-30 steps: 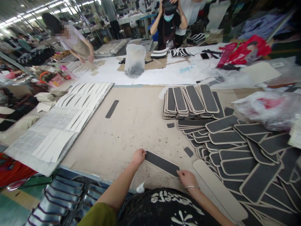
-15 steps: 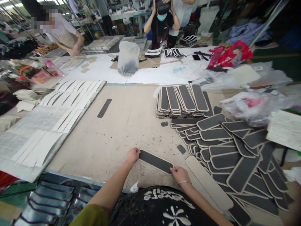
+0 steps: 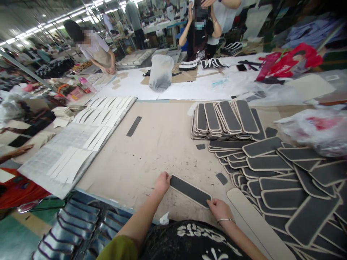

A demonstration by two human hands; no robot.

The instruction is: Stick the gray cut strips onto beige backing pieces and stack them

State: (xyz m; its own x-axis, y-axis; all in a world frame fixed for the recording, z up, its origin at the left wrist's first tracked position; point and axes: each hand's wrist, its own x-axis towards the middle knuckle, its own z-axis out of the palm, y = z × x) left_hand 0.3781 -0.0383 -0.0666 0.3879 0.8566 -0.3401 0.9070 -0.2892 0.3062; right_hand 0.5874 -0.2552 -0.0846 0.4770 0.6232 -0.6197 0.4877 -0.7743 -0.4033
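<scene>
Between my two hands, low over the table, is a long dark grey panel with a beige border (image 3: 191,191). My left hand (image 3: 163,183) pinches its far left end. At the near right end, the fingers of my right hand (image 3: 219,208) are closed on the edge. Right of my right hand lies a long plain beige strip with rounded ends (image 3: 255,220). Beyond it spreads a loose heap of similar bordered panels (image 3: 282,199), with neat stacks of them (image 3: 230,117) behind. A small dark scrap (image 3: 221,178) rests near the heap.
On the left a board (image 3: 78,135) carries white cut strips. A narrow dark strip (image 3: 134,126) lies on the beige tabletop (image 3: 157,144). Plastic bags (image 3: 311,126) sit at the right. Across the table stand a filled white bag (image 3: 161,72) and two co-workers.
The view has swung to the left, so the scene sits further right. Both hands keep hold of the same panel, which has hardly moved over the table.
</scene>
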